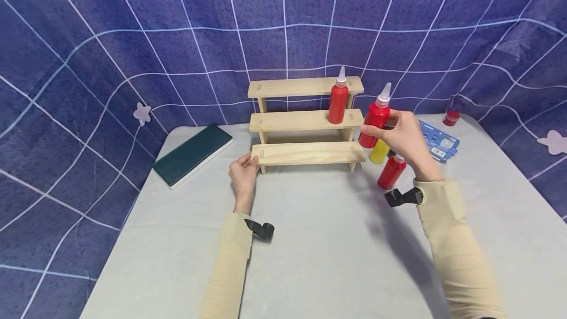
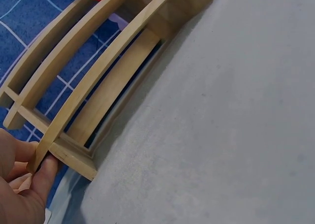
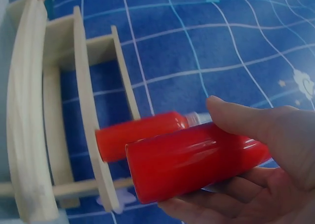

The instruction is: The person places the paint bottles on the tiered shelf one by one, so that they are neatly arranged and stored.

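A three-step wooden shelf [image 1: 307,152] stands at the back of the table. My left hand [image 1: 244,175] pinches the left end of its lowest step, thumb and fingers on either side of the board in the left wrist view. In my right hand [image 1: 405,137] is a red squeeze bottle [image 1: 375,121] with a white pointed cap, raised beside the shelf's right end and tilted slightly. Another red squeeze bottle [image 1: 338,105] stands upright on the middle step, near its right end. A third red bottle [image 1: 392,172] is on the table below my right hand, partly covered by the wrist.
Behind the held bottle is a yellow container [image 1: 379,151]. Right of my hand lie a blue printed card [image 1: 438,141] and a small red-lidded jar [image 1: 451,118]. A dark green book [image 1: 193,154] lies at the left. A blue grid-patterned curtain [image 1: 305,9] hangs behind the table.
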`<state>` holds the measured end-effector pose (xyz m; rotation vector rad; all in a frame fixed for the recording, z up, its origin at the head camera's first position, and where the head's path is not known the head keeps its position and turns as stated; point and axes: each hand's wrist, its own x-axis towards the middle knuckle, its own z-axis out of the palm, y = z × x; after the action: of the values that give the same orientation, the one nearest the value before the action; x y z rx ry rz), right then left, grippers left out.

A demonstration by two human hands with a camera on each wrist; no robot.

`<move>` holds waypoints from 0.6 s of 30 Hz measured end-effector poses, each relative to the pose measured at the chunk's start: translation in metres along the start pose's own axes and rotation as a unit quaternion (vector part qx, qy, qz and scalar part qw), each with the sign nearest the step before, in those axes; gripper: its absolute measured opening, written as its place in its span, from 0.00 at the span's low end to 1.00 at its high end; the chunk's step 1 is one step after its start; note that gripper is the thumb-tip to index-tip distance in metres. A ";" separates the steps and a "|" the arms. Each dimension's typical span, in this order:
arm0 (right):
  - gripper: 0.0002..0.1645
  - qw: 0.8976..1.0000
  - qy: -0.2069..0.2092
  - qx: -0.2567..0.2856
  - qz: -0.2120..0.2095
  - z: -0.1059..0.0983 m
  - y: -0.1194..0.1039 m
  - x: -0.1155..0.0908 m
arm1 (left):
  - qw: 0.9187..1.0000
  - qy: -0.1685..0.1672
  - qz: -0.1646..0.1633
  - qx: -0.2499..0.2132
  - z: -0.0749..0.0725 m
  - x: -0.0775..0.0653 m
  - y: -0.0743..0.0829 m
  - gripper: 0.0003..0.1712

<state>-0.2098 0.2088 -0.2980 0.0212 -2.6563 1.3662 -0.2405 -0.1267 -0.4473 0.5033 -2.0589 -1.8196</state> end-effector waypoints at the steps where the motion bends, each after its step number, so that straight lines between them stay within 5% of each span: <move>1: 0.27 1.000 -0.004 -0.001 0.000 0.003 -0.001 0.000 | 1.000 -0.001 0.000 -0.001 0.000 0.000 0.000 0.17; 18: 0.28 0.999 -0.026 0.043 -0.021 0.054 -0.015 0.018 | 1.000 0.001 0.002 0.001 0.000 0.000 -0.002 0.17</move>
<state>-0.2335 0.1568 -0.3141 0.1225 -2.6215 1.4847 -0.2403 -0.1270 -0.4493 0.5015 -2.0593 -1.8140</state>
